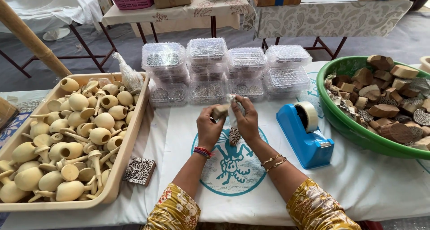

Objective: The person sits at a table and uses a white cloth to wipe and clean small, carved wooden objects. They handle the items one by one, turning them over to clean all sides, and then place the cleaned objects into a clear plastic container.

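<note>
1. Two hands work just left of the blue tape dispenser [303,132]: the left hand [208,128] has its grip closed on a small wooden block [220,111], while the right hand [246,119] pinches bubble wrap [234,108] against it.
2. Wrapped bundles [225,68] are stacked behind the dispenser; a green basin [342,118] of bare blocks sits to its right.

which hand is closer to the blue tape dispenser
Right. The right hand is just left of the blue tape dispenser, with a small gap of table between them. The left hand is farther left, beyond the right hand.
</note>
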